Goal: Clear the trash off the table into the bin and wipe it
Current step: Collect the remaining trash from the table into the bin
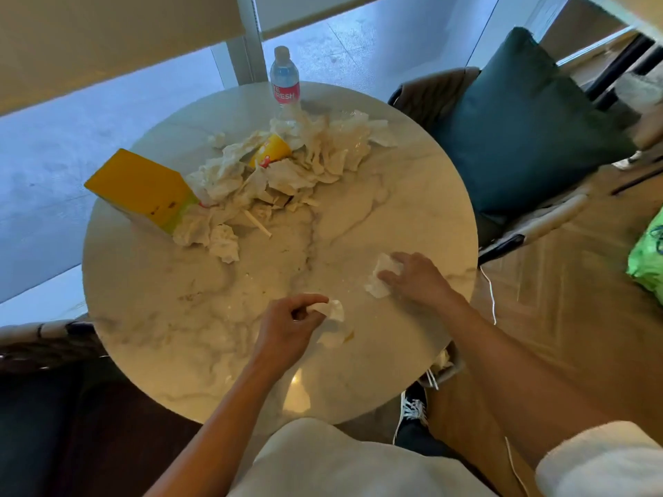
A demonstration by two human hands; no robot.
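A round marble table (186, 317) carries a pile of crumpled napkins and wrappers (287, 166) at its far side. A yellow box (143, 190) lies at the pile's left, a yellow cup (272, 152) lies inside it, and a white straw (257, 223) sticks out of it. My left hand (287, 331) pinches a crumpled white tissue (332, 312) near the table's front middle. My right hand (416, 278) rests on another white tissue (382, 276) toward the right edge, fingers curled over it.
A water bottle (285, 78) with a pink label stands at the far edge. A chair with a teal cushion (520, 120) stands at the right. A wicker bin's rim (445, 367) shows under the near-right edge. A green bag (649, 260) lies on the floor.
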